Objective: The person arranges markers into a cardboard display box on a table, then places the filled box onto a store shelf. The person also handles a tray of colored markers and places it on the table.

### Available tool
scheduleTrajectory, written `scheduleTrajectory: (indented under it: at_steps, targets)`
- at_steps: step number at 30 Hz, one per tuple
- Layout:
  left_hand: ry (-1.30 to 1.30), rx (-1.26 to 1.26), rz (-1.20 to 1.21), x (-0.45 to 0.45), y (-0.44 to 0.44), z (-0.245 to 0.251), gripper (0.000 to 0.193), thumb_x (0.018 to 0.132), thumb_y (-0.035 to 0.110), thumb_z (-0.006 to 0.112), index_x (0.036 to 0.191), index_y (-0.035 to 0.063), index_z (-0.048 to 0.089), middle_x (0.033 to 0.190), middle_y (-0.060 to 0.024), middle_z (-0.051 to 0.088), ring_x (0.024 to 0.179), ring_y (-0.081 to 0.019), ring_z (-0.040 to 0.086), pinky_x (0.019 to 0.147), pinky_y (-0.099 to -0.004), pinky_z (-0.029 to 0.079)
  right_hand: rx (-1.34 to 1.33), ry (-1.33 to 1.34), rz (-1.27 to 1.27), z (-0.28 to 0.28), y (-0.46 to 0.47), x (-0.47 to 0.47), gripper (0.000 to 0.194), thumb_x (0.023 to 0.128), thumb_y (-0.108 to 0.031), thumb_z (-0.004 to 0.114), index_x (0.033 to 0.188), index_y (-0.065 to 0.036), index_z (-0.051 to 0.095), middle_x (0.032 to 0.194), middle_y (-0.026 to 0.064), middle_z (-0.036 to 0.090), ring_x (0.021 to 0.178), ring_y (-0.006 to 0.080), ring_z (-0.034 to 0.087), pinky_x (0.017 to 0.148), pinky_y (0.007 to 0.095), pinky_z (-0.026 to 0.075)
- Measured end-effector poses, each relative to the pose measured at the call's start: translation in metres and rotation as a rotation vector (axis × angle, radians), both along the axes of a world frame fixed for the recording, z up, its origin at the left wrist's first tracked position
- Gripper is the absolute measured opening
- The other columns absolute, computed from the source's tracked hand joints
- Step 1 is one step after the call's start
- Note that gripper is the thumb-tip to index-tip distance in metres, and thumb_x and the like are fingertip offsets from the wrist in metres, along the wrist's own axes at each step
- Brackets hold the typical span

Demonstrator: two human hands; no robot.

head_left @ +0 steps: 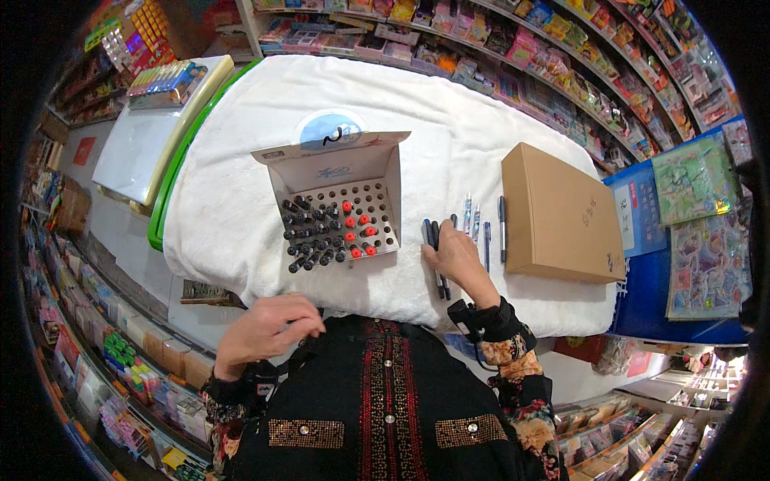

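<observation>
My right hand [454, 252] reaches over several dark pens [438, 264] lying side by side on the white cloth [385, 294]; its fingers touch them, but whether it grips one I cannot tell. Just right of it lie pens with patterned barrels [468, 210], a slim blue pen [486, 246] and a dark-capped pen [502, 228]. My left hand [277, 327], slightly blurred, hovers at the cloth's near edge with fingers curled and no object visible in it. Beyond it stands an open cardboard display box [337, 210], its holed insert holding black-capped pens [307, 234] and red-capped pens [351, 222].
A closed brown cardboard box [559, 216] stands on the right. Beside it, a blue surface [643, 300] bears sticker packs [710, 264]. At the left are a green-edged tray [180, 162] and a pale lidded bin [144, 150]. Stocked shelves [481, 66] surround the table.
</observation>
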State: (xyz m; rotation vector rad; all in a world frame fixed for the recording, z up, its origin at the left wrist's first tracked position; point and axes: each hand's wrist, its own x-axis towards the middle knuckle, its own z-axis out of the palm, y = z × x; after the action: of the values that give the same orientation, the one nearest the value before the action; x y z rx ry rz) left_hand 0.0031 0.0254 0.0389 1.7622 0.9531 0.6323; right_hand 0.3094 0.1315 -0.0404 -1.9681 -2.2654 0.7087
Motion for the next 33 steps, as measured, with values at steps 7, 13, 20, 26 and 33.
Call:
scheduleTrajectory:
  at_steps: [7,13,20,26,33]
  targets:
    - [0.075,-0.057,-0.190,0.050,0.017,-0.025,0.019,0.092,0.018,0.053,0.100,0.0023,0.062,0.090,-0.0100,0.064,0.080,-0.0266,0.062,0.071,-0.0338,0.048,-0.034,0.232,0.077,0.027,0.001,0.022,0.029,0.079,-0.021,0.059,0.079,0.006,0.051,0.067,0.0250,0.055,0.065,0.0405,0.056,0.061,0.0444,0.044]
    - [0.192,-0.166,-0.240,0.079,0.041,-0.049,0.026,0.093,0.022,0.051,0.107,0.0022,0.061,0.095,-0.0138,0.066,0.086,-0.0259,0.063,0.075,-0.0345,0.048,0.056,0.184,0.232,0.012,-0.001,0.019,0.028,0.078,-0.020,0.063,0.081,0.005,0.052,0.066,0.0220,0.056,0.064,0.0407,0.055,0.061,0.0441,0.044]
    - [0.217,-0.203,-0.232,0.082,0.043,-0.057,0.029,0.094,0.024,0.049,0.109,0.0017,0.060,0.096,-0.0140,0.066,0.088,-0.0250,0.064,0.077,-0.0347,0.049,0.094,0.151,0.392,0.003,-0.012,0.017,0.022,0.076,-0.016,0.064,0.084,0.002,0.054,0.080,0.0194,0.057,0.076,0.0401,0.057,0.067,0.0445,0.045]
    - [0.180,-0.298,-0.197,0.088,0.044,-0.057,0.040,0.093,0.022,0.052,0.128,0.0039,0.046,0.116,-0.0145,0.059,0.099,-0.0246,0.060,0.085,-0.0342,0.047,0.085,0.298,0.404,0.051,-0.022,0.028,0.018,0.076,-0.010,0.067,0.087,0.000,0.057,0.076,0.0147,0.057,0.065,0.0275,0.060,0.058,0.0347,0.046]
    - [-0.056,-0.147,-0.244,0.103,0.045,-0.053,0.050,0.092,0.027,0.051,0.135,0.0051,0.036,0.122,-0.0184,0.054,0.111,-0.0310,0.054,0.095,-0.0388,0.042,0.042,0.717,0.447,0.075,-0.040,0.008,0.017,0.079,-0.006,0.070,0.093,-0.004,0.062,0.077,0.0048,0.060,0.064,0.0117,0.057,0.058,0.0257,0.047]
